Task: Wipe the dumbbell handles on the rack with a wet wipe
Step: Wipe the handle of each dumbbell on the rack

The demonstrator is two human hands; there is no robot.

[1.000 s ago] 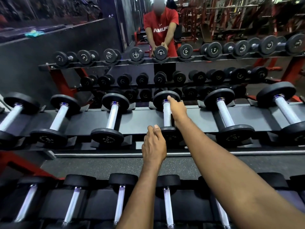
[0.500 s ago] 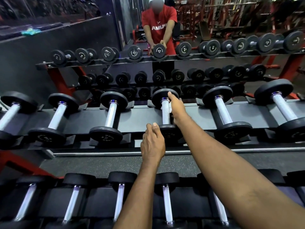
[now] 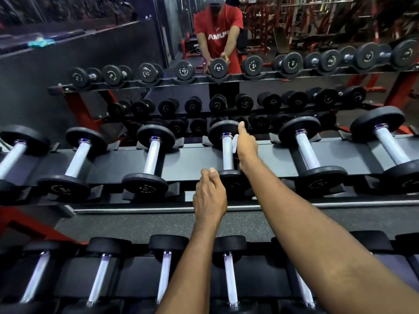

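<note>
At frame centre, the near head of 1 dumbbell (image 3: 231, 183) on the rack (image 3: 195, 162) is gripped by the curled left hand (image 3: 209, 196). Beyond, a limp wet wipe (image 3: 235, 142) is pressed to its knurled handle (image 3: 227, 152) by the right hand (image 3: 246, 147); with the fingers hidden, the grip cannot be told. The dumbbell is judged heavy and rigid, best steadied at the head.

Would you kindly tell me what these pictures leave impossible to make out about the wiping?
- Wipe: in the head view, the right hand covers all but a pale sliver by the handle; that hand's fingers are hidden too.
- Left hand: its back faces the camera, so whether it holds anything is unclear.
- Near plate marking: dark and partly behind both arms.
- Lowest dumbbells: cut off by the bottom edge.
</note>
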